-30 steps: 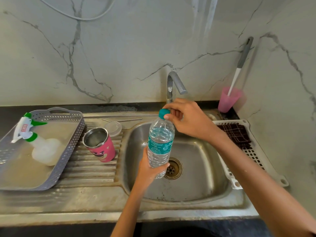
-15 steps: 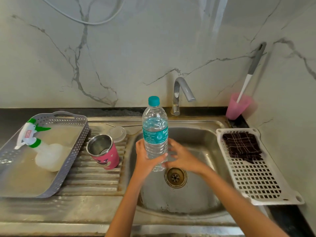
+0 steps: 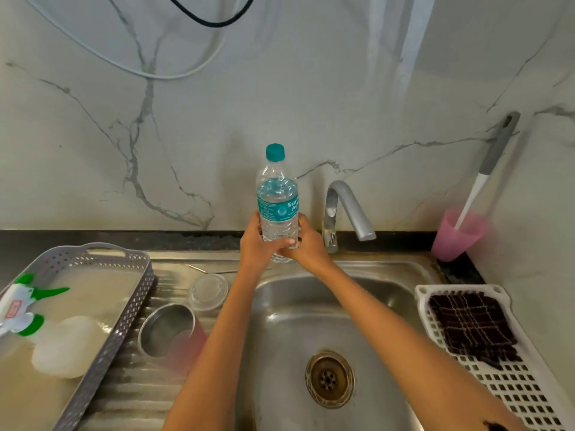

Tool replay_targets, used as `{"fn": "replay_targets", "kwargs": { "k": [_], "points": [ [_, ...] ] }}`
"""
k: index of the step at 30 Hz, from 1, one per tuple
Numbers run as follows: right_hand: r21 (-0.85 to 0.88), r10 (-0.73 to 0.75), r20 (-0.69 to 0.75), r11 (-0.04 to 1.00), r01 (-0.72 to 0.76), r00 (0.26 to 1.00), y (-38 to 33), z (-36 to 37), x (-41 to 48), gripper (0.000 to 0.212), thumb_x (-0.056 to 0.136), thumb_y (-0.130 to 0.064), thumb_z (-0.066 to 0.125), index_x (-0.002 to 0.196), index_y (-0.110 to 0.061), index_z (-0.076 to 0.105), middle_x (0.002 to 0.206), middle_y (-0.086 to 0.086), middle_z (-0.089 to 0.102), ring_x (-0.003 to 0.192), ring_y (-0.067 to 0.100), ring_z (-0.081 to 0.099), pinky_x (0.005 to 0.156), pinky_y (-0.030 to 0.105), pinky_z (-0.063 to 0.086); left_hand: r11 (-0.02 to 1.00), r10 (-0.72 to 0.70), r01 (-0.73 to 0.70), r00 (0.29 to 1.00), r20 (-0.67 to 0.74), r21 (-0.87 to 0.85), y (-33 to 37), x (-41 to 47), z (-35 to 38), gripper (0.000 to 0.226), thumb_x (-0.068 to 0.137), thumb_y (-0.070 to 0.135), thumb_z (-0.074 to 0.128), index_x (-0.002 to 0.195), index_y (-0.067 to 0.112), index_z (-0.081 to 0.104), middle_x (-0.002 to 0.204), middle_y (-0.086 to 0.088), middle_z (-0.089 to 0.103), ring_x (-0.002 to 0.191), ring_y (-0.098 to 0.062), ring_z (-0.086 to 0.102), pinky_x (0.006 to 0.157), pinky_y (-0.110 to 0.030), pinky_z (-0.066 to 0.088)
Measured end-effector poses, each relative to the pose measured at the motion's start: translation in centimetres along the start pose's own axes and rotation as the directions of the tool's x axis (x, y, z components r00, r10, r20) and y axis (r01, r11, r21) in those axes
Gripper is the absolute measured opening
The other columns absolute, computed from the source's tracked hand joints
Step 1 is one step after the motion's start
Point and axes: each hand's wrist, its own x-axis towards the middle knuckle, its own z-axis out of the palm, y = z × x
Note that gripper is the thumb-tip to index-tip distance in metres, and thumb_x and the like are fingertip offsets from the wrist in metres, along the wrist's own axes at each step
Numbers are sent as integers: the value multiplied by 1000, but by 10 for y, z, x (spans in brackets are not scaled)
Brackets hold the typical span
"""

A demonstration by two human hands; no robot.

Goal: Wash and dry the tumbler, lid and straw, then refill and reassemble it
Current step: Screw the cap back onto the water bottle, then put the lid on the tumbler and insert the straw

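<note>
**Bottle upright at the back of the sink**

I am holding the water bottle (image 3: 278, 203) upright, its long axis vertical and its teal cap (image 3: 275, 151) pointing up, closed on the neck. My left hand (image 3: 257, 244) and right hand (image 3: 306, 244) are both wrapping its lower part, fingers closing on the ribbed clear plastic. It is sitting above the sink's (image 3: 389, 293) back rim, just left of the tap (image 3: 345, 209), whose spout is angling right.

The tumbler (image 3: 171, 332) is standing open-mouthed on the ridged steel drainboard (image 3: 137, 390), steel inside, pink outside, blurred. Its clear round lid (image 3: 208, 291) is lying just behind it, and the thin metal straw (image 3: 214, 270) farther back, lengthwise left to right. The basin below my forearms is lying open down to the drain (image 3: 329, 378).

A grey perforated tray (image 3: 102, 331) is holding a spray bottle (image 3: 46, 334); a white slotted rack (image 3: 513, 393) is carrying a dark checked cloth (image 3: 473, 328).
</note>
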Motion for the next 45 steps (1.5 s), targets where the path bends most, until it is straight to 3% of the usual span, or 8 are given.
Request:
{"fn": "replay_targets", "kwargs": {
  "k": [7,18,24,26,35,40,43,45],
  "points": [
    [-5,-2,-65,1000,1,998,16,12,40,69,75,-10,80,134,-16,43,124,3,60,103,14,56,80,20,44,998,15,-18,999,49,52,-19,42,7,92,65,13,89,143,18,41,131,4,58,116,-14,55,100,-38,49],
    [-37,-2,-92,999,-1,996,37,21,61,66,76,-12,78,133,-19,46,122,0,61,106,13,57,83,23,48,996,27,-29,999,32,84,-41,52,16,89,73,12,84,148,20,36,130,9,56,115,-7,53,79,-2,41],
    [-123,19,-118,992,-34,993,44,18,41,60,80,-16,75,131,-16,44,126,1,57,112,15,55,90,27,44,992,-33,31,999,11,123,-56,10,17,86,86,18,73,154,22,19,155,-4,32,142,-21,33,116,-40,32],
    [-124,92,-106,987,-105,990,51,20,26,75,76,-3,75,139,-14,37,136,6,50,123,21,50,100,32,44,991,-87,85,996,18,105,-58,-28,16,83,90,21,69,154,20,15,158,-3,24,144,-18,26,118,-39,27],
    [-178,124,65,978,-111,990,62,50,-45,61,76,2,68,132,-7,45,134,10,50,124,23,49,101,29,41,981,-189,183,976,-110,-64,-72,-203,-36,31,92,14,65,120,25,58,117,6,64,106,2,60,87,-14,48],
    [-204,91,176,977,-54,980,50,80,-63,57,75,-3,74,127,-4,50,129,12,55,118,24,53,98,29,41,976,-192,215,910,-367,22,-75,-234,-75,7,84,23,75,82,24,68,82,2,69,76,-7,64,74,-41,54],
    [-233,69,244,972,-11,967,43,96,-65,58,76,-8,77,126,-3,50,130,13,54,120,25,51,97,30,40,964,-206,263,825,-527,35,-79,-239,-95,47,66,58,80,82,21,56,85,0,59,79,-22,57,73,-40,49],
    [-262,63,283,965,14,957,37,106,-63,59,76,-12,78,127,-3,50,132,13,54,121,25,51,96,28,39,965,-190,257,811,-552,45,-80,-235,-103,67,62,52,84,107,17,50,111,-4,49,102,-24,51,90,-34,42]
  ]
}}
